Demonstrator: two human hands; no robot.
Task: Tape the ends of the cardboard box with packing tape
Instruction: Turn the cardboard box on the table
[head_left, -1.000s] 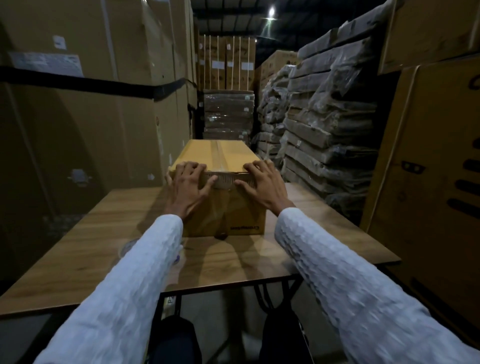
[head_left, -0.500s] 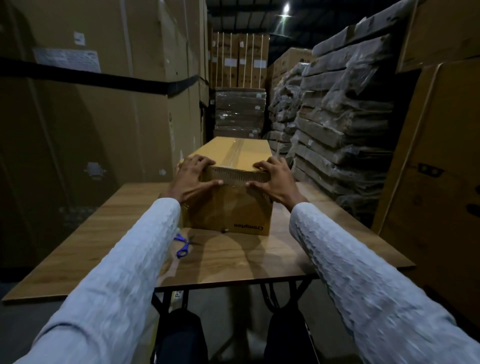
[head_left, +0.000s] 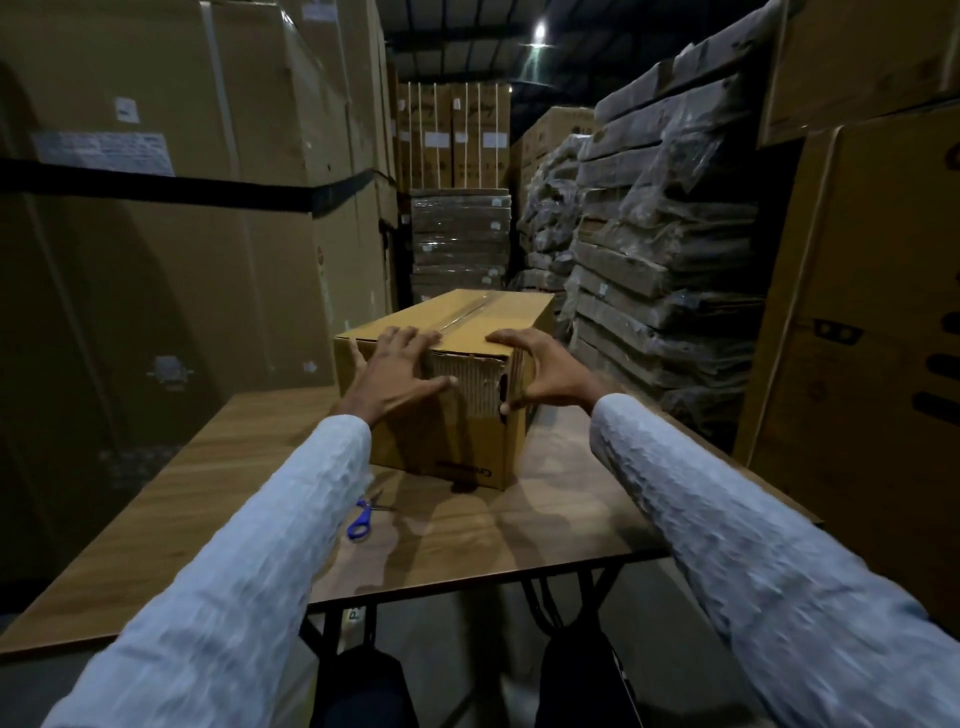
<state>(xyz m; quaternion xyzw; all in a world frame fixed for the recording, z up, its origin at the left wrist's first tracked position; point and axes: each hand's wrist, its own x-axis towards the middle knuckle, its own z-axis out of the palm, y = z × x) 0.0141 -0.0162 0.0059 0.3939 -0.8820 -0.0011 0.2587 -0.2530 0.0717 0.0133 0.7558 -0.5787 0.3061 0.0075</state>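
A brown cardboard box (head_left: 457, 447) stands on the wooden table (head_left: 208, 493), turned at a slight angle to me. Clear tape (head_left: 462, 314) runs along its top seam. The near end face shows a torn patch of bare corrugation (head_left: 465, 382). My left hand (head_left: 395, 374) lies spread on the near end, fingers reaching over the top edge. My right hand (head_left: 545, 371) clasps the near right corner, thumb on the end face and fingers around the side. No tape roll is in sight.
Blue-handled scissors (head_left: 362, 517) lie on the table under my left forearm. Tall cartons (head_left: 156, 260) wall off the left. Plastic-wrapped stacks (head_left: 649, 260) and a big carton (head_left: 857, 364) stand close on the right. The table's right edge (head_left: 727, 483) is near my right sleeve.
The box has been turned so its near end swings to the right. My right hand moved from the top edge to the right corner. The scissors came into sight.
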